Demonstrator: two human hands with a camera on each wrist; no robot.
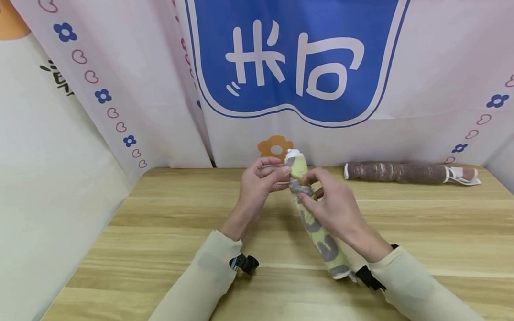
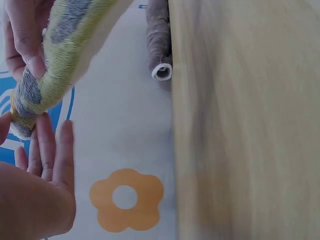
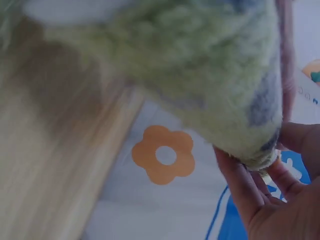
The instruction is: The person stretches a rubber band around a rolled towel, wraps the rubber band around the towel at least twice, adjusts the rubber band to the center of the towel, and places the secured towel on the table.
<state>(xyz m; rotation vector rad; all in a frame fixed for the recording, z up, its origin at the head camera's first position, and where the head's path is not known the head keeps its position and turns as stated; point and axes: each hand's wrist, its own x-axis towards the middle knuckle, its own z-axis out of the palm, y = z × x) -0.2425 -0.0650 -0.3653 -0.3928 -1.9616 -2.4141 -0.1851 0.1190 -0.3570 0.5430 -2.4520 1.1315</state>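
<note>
A rolled-up fluffy towel (image 1: pixel 320 239), yellow with grey patches and white ends, slants upright over the wooden table. My right hand (image 1: pixel 338 205) grips its upper part, thumb on the near side and fingertips over the other edge. At the top end, my left hand (image 1: pixel 260 182) pinches the roll between its thumb and fairly straight fingers. From the left wrist, the towel (image 2: pixel 65 55) tapers down to that end, between the left hand (image 2: pixel 40 195) below and the right hand (image 2: pixel 25 35) above. The towel (image 3: pixel 200 75) fills much of the right wrist view, blurred, hiding most of the right hand.
A brown rolled towel (image 1: pixel 395 172) with a white end and a pale strap lies along the back right of the wooden table (image 1: pixel 156 222). Behind the table's back edge hangs a printed cloth (image 1: pixel 165 135) with a blue sign and an orange flower. Both wrists carry small black cameras.
</note>
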